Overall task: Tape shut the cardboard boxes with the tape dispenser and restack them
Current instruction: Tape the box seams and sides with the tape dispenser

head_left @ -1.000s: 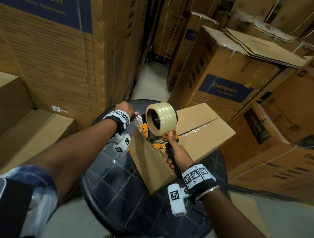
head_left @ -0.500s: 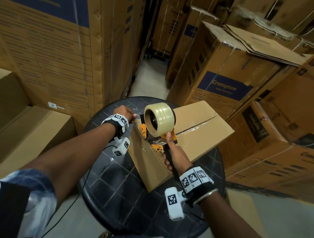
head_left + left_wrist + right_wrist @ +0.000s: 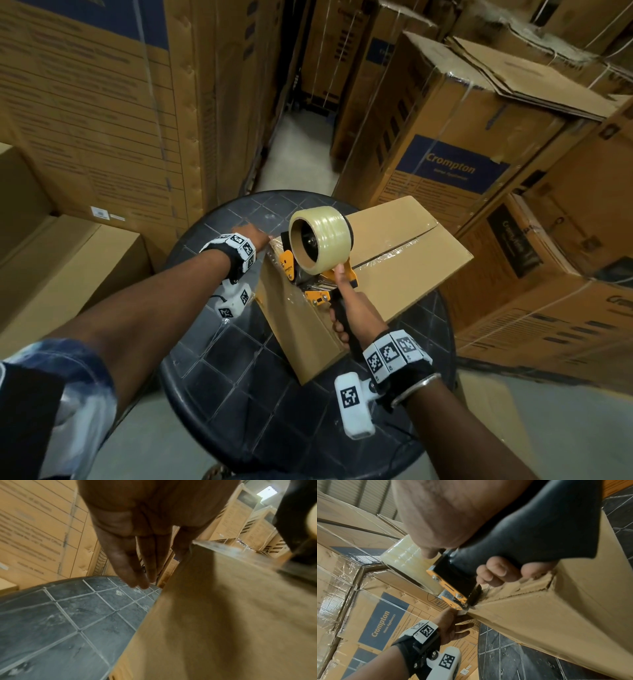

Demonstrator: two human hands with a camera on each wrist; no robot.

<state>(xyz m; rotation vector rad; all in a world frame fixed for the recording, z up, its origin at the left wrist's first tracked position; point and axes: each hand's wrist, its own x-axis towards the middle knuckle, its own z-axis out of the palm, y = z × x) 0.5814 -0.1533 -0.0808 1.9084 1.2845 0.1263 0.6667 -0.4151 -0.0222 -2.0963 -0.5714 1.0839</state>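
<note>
A plain cardboard box (image 3: 404, 270) lies on a round black table (image 3: 239, 370), clear tape running along its top seam. My right hand (image 3: 349, 308) grips the black handle of an orange tape dispenser (image 3: 318, 260) with a clear roll; its blade end sits at the box's near top edge (image 3: 471, 601). My left hand (image 3: 253, 236) is at the box's left corner, fingers straight (image 3: 137, 563), thumb side touching the top edge (image 3: 187, 547). In the right wrist view the left hand (image 3: 453, 626) lies just below the dispenser's blade.
Tall printed cartons (image 3: 102, 102) stand close on the left, with lower plain boxes (image 3: 51, 267) beside them. Crompton cartons (image 3: 452, 164) are stacked on the right and behind. A narrow floor aisle (image 3: 298, 154) runs away past the table.
The dispenser and both hands keep nearly the same place at the box's near edge. The view has shifted slightly; the left hand's fingers reach a little further out past the corner.
</note>
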